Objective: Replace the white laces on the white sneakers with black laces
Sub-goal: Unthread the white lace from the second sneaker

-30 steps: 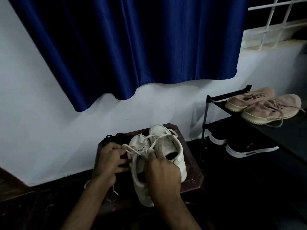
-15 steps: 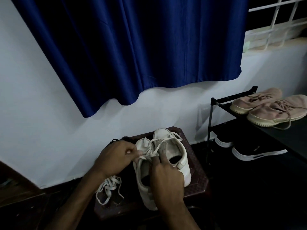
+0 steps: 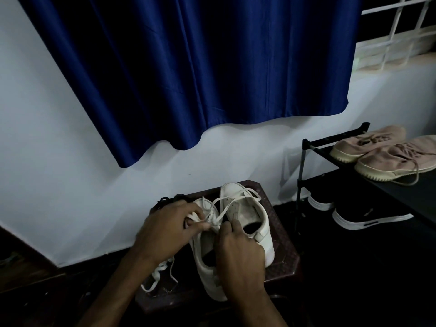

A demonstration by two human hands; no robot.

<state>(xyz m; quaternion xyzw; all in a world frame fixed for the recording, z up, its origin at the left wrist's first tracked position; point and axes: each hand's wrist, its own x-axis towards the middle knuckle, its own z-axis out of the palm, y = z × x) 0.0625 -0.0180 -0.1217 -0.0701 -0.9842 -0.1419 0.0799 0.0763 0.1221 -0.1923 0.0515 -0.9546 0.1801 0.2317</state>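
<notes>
Left hand [image 3: 165, 228] and right hand [image 3: 238, 253] both pinch the lace [image 3: 213, 223]; a hard tug could drag the sneaker [image 3: 206, 273] off the stool's [image 3: 283, 251] near edge.

The left hand [image 3: 165, 228] moves in from beside the near sneaker [image 3: 207, 279] and now sits over its front, covering most of the black laces [image 3: 168, 199] behind it. The white lace [image 3: 213, 224], pulled taut to the left a second ago, is now bunched between both hands. The right hand [image 3: 238, 258] has its fingertips pinching that lace right against the left thumb. A loose white lace [image 3: 158, 272], earlier hidden by the left forearm, now shows on the table [image 3: 280, 244].
</notes>
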